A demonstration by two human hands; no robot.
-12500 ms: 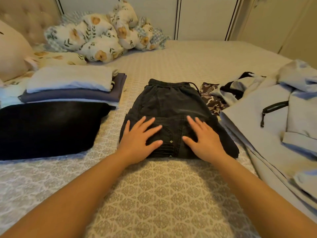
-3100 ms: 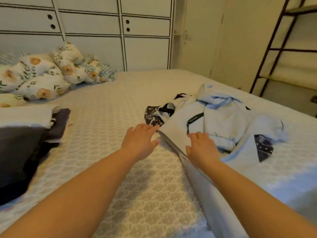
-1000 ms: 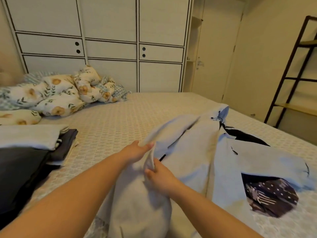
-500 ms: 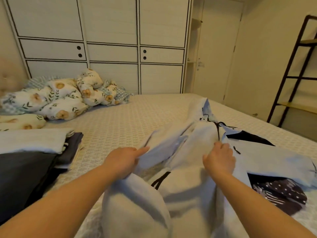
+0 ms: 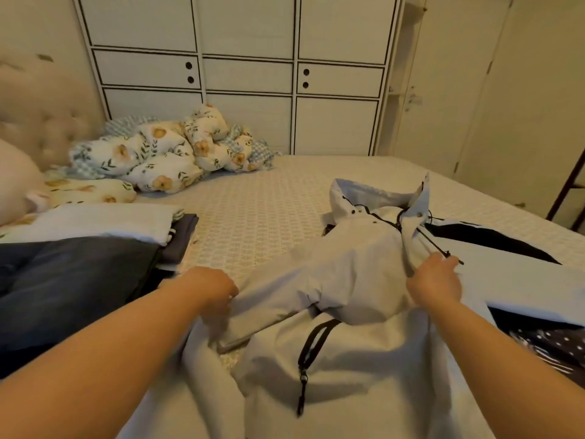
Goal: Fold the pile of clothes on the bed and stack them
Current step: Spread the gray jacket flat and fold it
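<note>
A pale blue jacket (image 5: 357,258) with black zips and cords lies spread over the bed in front of me, collar away from me. My left hand (image 5: 210,288) grips the jacket's left edge near a sleeve. My right hand (image 5: 435,280) pinches the front opening beside the black drawcord. A dark patterned garment (image 5: 550,343) peeks out under the jacket's right side. On the left stands the stack of folded clothes (image 5: 82,258), dark denim nearest me, white and grey pieces behind.
Floral pillows and a bundled quilt (image 5: 164,156) sit at the head of the bed (image 5: 269,201) by a tufted headboard. White wardrobe doors (image 5: 247,74) fill the wall behind. A dark shelf frame (image 5: 566,191) stands at the far right.
My hands have moved apart and pulled the jacket flatter over the bed. The left hand slid left along the edge, the right went right to the front opening.
</note>
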